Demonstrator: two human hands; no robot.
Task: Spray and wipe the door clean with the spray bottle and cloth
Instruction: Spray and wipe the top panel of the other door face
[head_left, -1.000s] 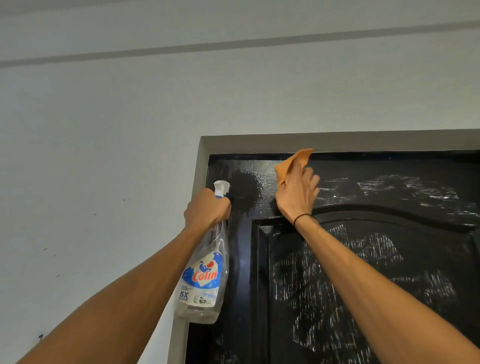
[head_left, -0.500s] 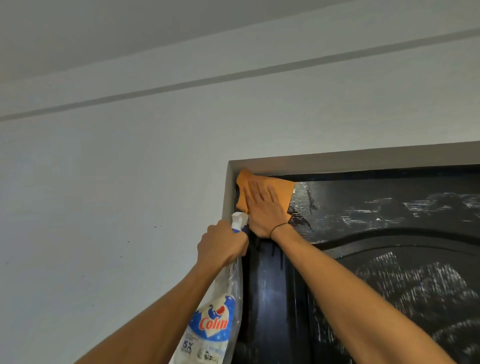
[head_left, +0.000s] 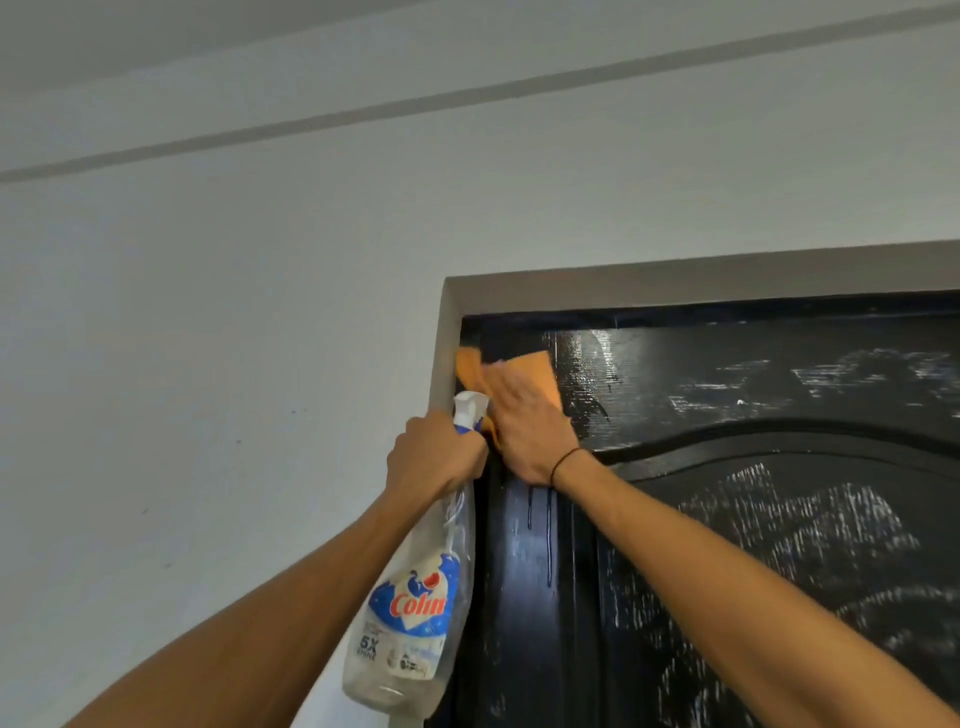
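Note:
A black panelled door (head_left: 727, 395) fills the lower right, streaked with white smears and wet and shiny near its top left corner. My right hand (head_left: 524, 431) presses an orange cloth (head_left: 537, 371) flat against that corner, fingers spread and blurred. My left hand (head_left: 436, 457) grips the neck of a clear spray bottle (head_left: 410, 618) with a blue and red label, held just left of the door edge, nozzle pointing up beside the cloth.
A grey door frame (head_left: 675, 275) runs over the door and down its left side. A pale wall (head_left: 208, 364) spreads left and above, with a ceiling moulding line (head_left: 363, 111) high up. Drips run down the door's left stile (head_left: 540, 530).
My right hand moved the cloth from mid-top of the door to its top left corner, spread it flat, then slid it slightly down. The bottle hand stayed beside the door edge.

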